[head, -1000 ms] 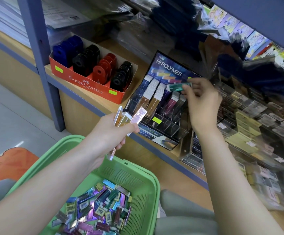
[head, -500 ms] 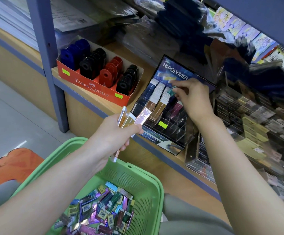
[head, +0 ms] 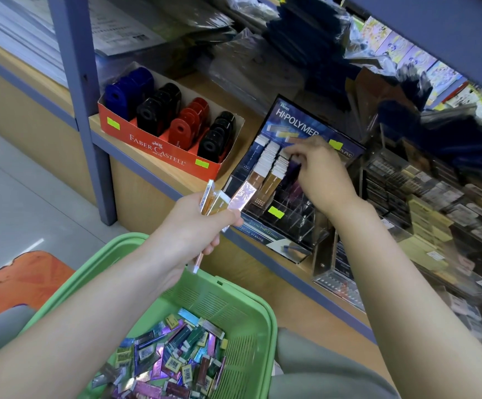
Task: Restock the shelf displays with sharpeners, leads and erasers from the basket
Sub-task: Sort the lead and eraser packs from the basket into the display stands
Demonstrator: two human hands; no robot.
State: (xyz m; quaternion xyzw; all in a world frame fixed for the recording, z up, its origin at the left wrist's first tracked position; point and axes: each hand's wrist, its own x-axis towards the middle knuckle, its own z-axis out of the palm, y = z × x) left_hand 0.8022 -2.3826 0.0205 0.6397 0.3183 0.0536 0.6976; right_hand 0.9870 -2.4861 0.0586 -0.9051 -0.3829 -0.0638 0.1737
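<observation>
The green basket (head: 242, 298) sits low in front of me, with several lead cases (head: 173, 358) in mixed foil colours in it. My left hand (head: 193, 228) grips a fan of gold and pink lead cases (head: 228, 197) above the basket. On the shelf stands the clear Hi-Polymer lead display (head: 280, 203), with rows of brown and dark cases. My right hand (head: 320, 171) reaches into its upper rows. Its bent fingertips pinch a case that is mostly hidden in a slot beside the brown rows.
An orange Faber-Castell box (head: 159, 145) of blue, black and red sharpeners stands to the left on the same shelf. A blue shelf post (head: 90, 125) rises at the left. More clear racks of small stationery (head: 424, 203) crowd the right. An upper shelf edge (head: 435, 33) overhangs.
My right hand carried a teal lead case from above the display down into its upper rows, where the case is now mostly hidden. My left hand kept its fan of cases still.
</observation>
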